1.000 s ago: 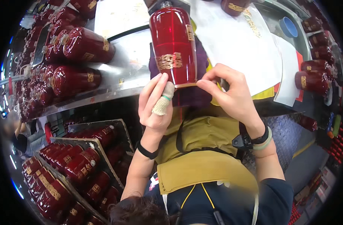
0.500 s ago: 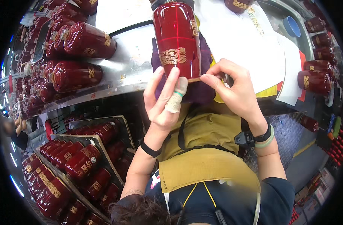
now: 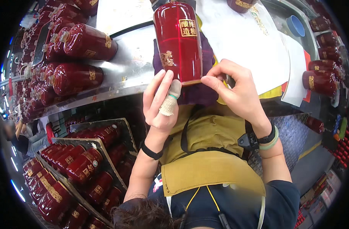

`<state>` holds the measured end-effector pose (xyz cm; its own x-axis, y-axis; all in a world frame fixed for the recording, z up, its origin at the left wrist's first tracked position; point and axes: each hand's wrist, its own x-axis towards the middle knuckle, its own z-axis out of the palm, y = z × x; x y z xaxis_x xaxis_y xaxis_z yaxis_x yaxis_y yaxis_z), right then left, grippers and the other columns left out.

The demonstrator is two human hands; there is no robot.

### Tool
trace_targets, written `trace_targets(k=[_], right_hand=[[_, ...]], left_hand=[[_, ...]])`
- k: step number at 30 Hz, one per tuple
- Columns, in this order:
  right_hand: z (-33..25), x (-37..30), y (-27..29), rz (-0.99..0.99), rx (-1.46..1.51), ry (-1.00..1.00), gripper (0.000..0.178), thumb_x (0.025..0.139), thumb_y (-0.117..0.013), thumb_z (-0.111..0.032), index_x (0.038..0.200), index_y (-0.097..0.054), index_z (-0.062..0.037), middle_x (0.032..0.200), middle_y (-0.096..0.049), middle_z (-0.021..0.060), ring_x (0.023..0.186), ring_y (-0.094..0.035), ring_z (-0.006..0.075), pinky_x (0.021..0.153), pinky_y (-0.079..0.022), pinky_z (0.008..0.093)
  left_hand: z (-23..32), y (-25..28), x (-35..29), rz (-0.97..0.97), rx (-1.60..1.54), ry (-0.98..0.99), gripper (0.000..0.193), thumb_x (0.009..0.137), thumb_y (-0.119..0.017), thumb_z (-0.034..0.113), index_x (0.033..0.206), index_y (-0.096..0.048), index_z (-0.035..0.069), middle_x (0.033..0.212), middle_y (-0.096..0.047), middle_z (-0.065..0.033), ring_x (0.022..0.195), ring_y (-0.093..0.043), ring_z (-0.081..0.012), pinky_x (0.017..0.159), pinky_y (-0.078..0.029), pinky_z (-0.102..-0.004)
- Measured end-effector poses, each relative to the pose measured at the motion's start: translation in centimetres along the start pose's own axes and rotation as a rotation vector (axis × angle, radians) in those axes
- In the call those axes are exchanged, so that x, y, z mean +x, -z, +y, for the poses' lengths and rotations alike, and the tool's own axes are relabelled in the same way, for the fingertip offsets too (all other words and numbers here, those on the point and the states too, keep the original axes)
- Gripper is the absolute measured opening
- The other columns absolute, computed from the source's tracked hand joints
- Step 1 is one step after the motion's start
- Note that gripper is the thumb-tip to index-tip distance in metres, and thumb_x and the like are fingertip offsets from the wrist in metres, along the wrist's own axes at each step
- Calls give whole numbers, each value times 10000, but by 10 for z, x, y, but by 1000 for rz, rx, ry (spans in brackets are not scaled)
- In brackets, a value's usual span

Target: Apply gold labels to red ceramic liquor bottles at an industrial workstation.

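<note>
A glossy dark red bottle (image 3: 182,47) lies on its side on a purple cloth (image 3: 208,57), neck pointing away from me. Gold decoration shows on it: a square emblem to the right and a smaller ornament at the lower left. Thin crossed red light lines fall over its surface. My left hand (image 3: 161,99) grips the base end at the left, two fingers reaching up to the side and a wrapped, capped digit (image 3: 173,91) at the base. At the base's right corner, my right hand (image 3: 235,87) pinches the edge with its thumb, its other fingers curled; their tips are partly hidden.
White sheets (image 3: 235,42) cover the bench right of the bottle. Similar red bottles (image 3: 79,78) crowd the metal bench at left, more (image 3: 321,84) stand at right. A blue bowl (image 3: 296,26) sits far right. Board-sided racks (image 3: 100,152) of bottles stand low at left.
The bottle has turned about its length toward the left: the square emblem now faces up and the ornate band has rolled mostly out of sight. Both hands shifted slightly left.
</note>
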<state>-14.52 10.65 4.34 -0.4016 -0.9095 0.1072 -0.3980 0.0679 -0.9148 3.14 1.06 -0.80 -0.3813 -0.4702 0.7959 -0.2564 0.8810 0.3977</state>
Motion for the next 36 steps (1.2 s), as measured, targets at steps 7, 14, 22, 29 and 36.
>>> trace_targets(k=[7, 14, 22, 29, 36], right_hand=[[6, 0, -1, -1, -15, 16, 149, 872, -789, -115, 871, -719, 16, 765, -660, 95, 649, -571, 171, 608, -449, 315], [5, 1, -6, 1, 22, 14, 162, 870, -796, -123, 870, -715, 17, 767, -653, 93, 632, -561, 168, 595, -446, 312], [2, 2, -6, -6, 26, 20, 161, 867, -801, -123, 870, -713, 12, 760, -637, 83, 621, -543, 161, 589, -435, 310], [5, 2, -4, -3, 9, 26, 161, 868, -799, -128, 865, -714, 9, 755, -636, 85, 629, -545, 170, 595, -435, 312], [3, 3, -7, 23, -31, 39, 163, 859, -806, -131, 853, -714, 4, 741, -632, 88, 603, -551, 179, 572, -436, 322]], left_hand=[[11, -1, 10, -65, 7, -76, 399, 784, -826, -54, 1163, -705, -84, 1181, -717, -163, 1109, -660, -306, 915, -569, -395], [-2, -1, -1, 2, -62, 69, 283, 801, -795, -92, 1072, -715, -86, 1091, -744, -144, 1021, -719, -319, 842, -621, -381], [-3, 1, -5, 18, -5, -5, 361, 792, -776, -131, 1143, -692, -115, 1146, -726, -192, 1010, -705, -319, 880, -599, -377], [9, -3, 0, 13, 11, -40, 423, 791, -788, -105, 1198, -672, -119, 1186, -709, -190, 1041, -672, -305, 833, -587, -361], [11, -2, 9, -51, -4, -33, 344, 777, -779, -114, 1116, -723, -94, 1130, -732, -164, 1045, -676, -300, 838, -593, -357]])
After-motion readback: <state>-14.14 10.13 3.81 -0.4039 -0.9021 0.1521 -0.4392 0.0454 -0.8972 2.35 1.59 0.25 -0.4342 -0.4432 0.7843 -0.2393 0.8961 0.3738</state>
